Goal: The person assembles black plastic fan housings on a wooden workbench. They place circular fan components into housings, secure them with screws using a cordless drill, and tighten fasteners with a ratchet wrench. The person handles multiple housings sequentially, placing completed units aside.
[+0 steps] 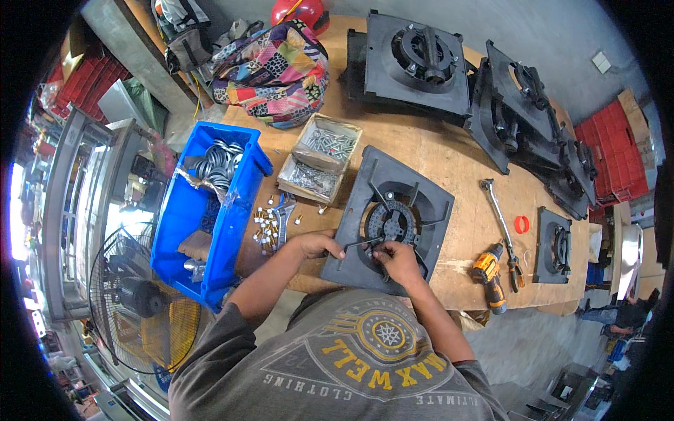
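A black square cast-iron gas stove (430,203) lies in front of me on the wooden table, its round burner (388,220) in the middle and pan supports around it. My left hand (317,245) grips the stove's near left edge, thumb on top. Over the near side of the burner, the fingers of my right hand (397,261) are pinched together; what they hold, if anything, is too small to make out. Left of the stove lie small brass-coloured fittings (265,230) and an adjustable wrench (283,216).
A blue bin (163,231) with metal rings stands at the left, beside a box of screws (330,144). More stoves (372,84) are stacked at the back right. A ratchet wrench (496,207), a cordless drill (489,270) and a small stove (547,245) lie at the right.
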